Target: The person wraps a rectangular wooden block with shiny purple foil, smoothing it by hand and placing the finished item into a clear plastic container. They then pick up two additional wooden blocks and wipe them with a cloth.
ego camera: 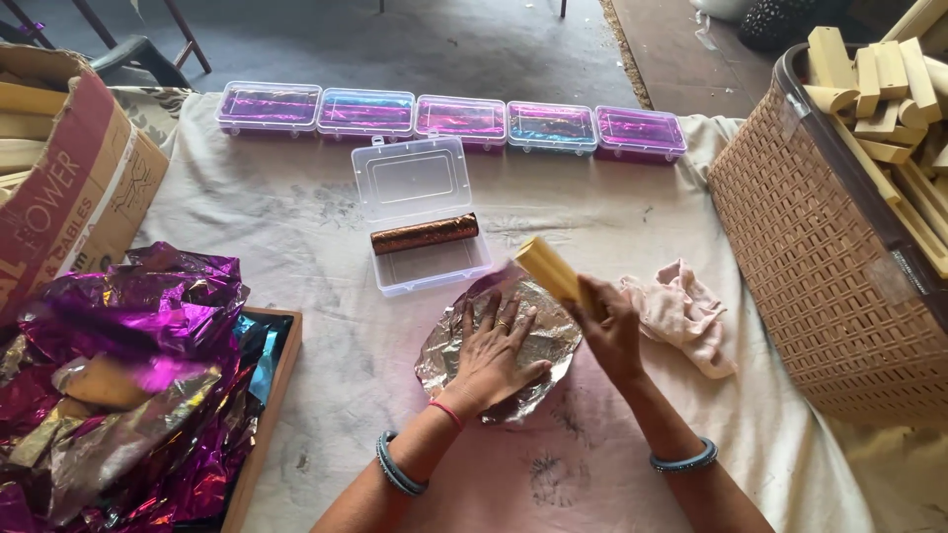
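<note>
— Underneath? 
— White cloth (pixel 296 227) over the floor, stained; grey floor beyond. 
— At the edges? 
— Row of closed plastic boxes (pixel 452 122) far side, woven basket (pixel 810 247) at right, foil pile (pixel 128 385) at left. Free cloth near the body. 
— Hands? 
— Left hand (pixel 494 350) flat, fingers spread, pressing silver foil sheet (pixel 548 341). Right hand (pixel 612 331) gripping yellow wooden stick (pixel 553 271), tilted above the sheet. Open box (pixel 415 183) just behind.
</note>
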